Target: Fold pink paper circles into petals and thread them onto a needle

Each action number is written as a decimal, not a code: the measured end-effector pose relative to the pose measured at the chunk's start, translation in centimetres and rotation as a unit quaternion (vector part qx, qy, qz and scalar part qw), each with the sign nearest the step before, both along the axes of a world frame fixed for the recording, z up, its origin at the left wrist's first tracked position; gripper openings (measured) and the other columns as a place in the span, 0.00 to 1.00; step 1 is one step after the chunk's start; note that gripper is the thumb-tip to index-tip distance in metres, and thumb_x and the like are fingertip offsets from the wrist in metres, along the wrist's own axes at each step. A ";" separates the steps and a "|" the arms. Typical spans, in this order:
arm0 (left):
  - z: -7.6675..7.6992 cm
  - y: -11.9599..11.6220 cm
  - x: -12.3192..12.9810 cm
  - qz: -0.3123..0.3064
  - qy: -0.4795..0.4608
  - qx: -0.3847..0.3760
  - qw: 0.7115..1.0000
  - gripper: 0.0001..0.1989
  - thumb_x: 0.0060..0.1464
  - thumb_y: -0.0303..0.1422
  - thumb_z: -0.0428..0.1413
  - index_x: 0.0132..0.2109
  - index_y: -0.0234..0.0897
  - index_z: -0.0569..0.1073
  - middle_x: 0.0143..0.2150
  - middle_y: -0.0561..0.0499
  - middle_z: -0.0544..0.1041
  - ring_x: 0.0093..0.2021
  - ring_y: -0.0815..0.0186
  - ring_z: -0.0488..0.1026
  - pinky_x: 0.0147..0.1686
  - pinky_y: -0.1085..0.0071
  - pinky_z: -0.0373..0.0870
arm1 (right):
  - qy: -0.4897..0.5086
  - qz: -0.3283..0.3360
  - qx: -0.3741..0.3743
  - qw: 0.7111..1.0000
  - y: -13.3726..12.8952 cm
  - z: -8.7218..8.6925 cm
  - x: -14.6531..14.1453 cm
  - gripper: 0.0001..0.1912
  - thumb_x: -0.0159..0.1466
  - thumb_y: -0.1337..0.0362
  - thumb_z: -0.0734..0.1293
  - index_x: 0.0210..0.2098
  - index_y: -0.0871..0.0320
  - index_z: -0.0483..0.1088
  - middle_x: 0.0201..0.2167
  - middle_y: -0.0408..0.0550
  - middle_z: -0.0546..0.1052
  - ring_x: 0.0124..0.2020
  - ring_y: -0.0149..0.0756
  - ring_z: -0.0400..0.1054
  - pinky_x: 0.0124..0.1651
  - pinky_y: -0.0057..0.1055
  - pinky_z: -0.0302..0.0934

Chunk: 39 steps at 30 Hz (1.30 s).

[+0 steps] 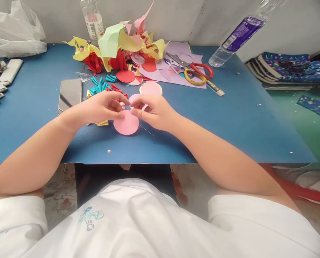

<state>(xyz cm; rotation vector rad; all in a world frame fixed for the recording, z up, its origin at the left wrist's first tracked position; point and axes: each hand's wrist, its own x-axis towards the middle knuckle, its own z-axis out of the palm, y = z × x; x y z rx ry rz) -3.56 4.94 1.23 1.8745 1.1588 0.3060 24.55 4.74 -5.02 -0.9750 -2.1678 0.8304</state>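
Observation:
A pink paper circle (126, 124) is held just above the near part of the table. My left hand (103, 105) pinches it by the upper edge, thumb on top. My right hand (153, 109) meets it at its upper right edge, thumb and fingers closed there. A thin, straight, needle-like line (146, 130) sticks out at the circle's right; what it is I cannot make out. Just beyond the fingers lie a lilac paper circle (134, 98), partly hidden, and a stack of pink and pale circles (151, 89). Teal rolled paper pieces (98, 85) lie beyond my left hand.
A phone (70, 95) lies left of my left hand. Crumpled paper scraps (119, 43) are heaped at the back, with scissors (196, 71) and a cutter knife (215, 87) to their right. Bottles (237, 36) stand behind. A plastic bag (15, 30) sits back left.

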 end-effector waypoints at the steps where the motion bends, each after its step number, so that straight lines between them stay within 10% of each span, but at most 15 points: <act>1: 0.4 -0.1 -0.1 -0.018 0.022 -0.016 0.999 0.29 0.59 0.53 0.77 0.62 0.49 0.87 0.46 0.47 0.93 0.46 0.50 0.91 0.44 0.56 0.85 | -0.054 -0.013 0.002 0.998 0.0 0.2 0.2 0.18 0.83 0.45 0.73 0.50 0.52 0.87 0.47 0.52 0.91 0.47 0.47 0.83 0.52 0.43 0.78; 11: 0.4 -1.1 0.7 -0.137 0.056 -0.111 0.983 0.27 0.56 0.50 0.78 0.60 0.49 0.91 0.47 0.45 0.95 0.46 0.47 0.92 0.50 0.55 0.87 | -0.369 -0.043 0.042 0.928 -2.5 2.8 -1.6 0.13 0.83 0.60 0.72 0.50 0.51 0.92 0.57 0.63 0.91 0.58 0.62 0.86 0.51 0.49 0.78; 32: -1.1 -1.4 1.7 -0.087 0.058 -0.062 0.993 0.22 0.57 0.46 0.72 0.56 0.45 0.89 0.46 0.46 0.93 0.46 0.46 0.92 0.45 0.55 0.85 | -0.414 -0.022 0.030 0.910 -0.4 4.4 -3.0 0.08 0.70 0.70 0.78 0.34 0.53 0.83 0.46 0.59 0.92 0.49 0.59 0.88 0.47 0.47 0.78; 39: -1.5 -1.2 1.3 -0.066 0.056 0.008 0.996 0.21 0.57 0.48 0.72 0.55 0.47 0.90 0.46 0.46 0.93 0.47 0.48 0.92 0.51 0.54 0.88 | -0.373 -0.171 0.048 0.911 3.7 1.9 3.3 0.07 0.73 0.59 0.80 0.41 0.54 0.84 0.44 0.66 0.89 0.55 0.74 0.87 0.57 0.65 0.82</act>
